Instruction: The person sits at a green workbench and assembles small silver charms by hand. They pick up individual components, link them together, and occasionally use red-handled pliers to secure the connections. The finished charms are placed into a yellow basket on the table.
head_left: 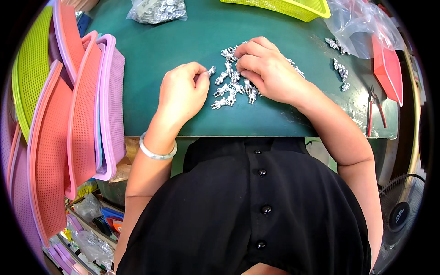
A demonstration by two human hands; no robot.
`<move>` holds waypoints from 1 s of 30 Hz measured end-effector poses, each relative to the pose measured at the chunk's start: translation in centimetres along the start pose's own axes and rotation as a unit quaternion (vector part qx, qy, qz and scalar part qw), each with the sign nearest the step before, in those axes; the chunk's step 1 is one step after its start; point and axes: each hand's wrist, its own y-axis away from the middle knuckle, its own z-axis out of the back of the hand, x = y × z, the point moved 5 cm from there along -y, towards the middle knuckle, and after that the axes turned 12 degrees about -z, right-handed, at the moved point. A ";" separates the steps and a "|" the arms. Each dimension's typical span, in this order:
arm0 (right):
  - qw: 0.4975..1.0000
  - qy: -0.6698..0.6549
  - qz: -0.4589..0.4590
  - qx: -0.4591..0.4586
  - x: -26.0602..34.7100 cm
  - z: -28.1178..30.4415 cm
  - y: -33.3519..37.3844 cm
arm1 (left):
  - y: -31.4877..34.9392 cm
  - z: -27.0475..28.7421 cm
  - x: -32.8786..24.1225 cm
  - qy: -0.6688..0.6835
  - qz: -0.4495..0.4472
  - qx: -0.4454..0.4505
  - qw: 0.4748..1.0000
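A loose pile of small silver metal figure charms [234, 78] lies on the green table between my hands. My left hand [184, 89], with a pale bangle at its wrist, is closed at the pile's left side. A small silver charm [211, 70] sticks out between its thumb and forefinger. My right hand [268, 68] reaches over the pile's right part, fingers bent down and pinched together at the charms. Its fingertips touch or nearly touch them, and what they hold is hidden. More charms show past its far side.
Stacked pink, purple and green plastic baskets [87, 110] stand along the left. A bag of silver pieces [158, 10] and a yellow-green basket [293, 7] sit at the back. Right are more charms [341, 71], red-handled pliers [376, 110], a pink tray [387, 68] and a fan [399, 216].
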 end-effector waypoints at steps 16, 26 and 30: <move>0.999 0.018 0.008 0.043 2.4 0.1 -1.6 | 3.6 1.9 0.9 0.014 -0.030 -0.036 0.999; 0.994 0.062 -0.016 0.087 2.7 -1.7 -3.0 | 3.9 1.9 0.9 0.029 -0.035 -0.033 0.998; 0.993 0.064 -0.001 0.094 3.0 -2.1 -3.4 | 4.0 1.8 0.9 0.012 -0.036 -0.038 0.999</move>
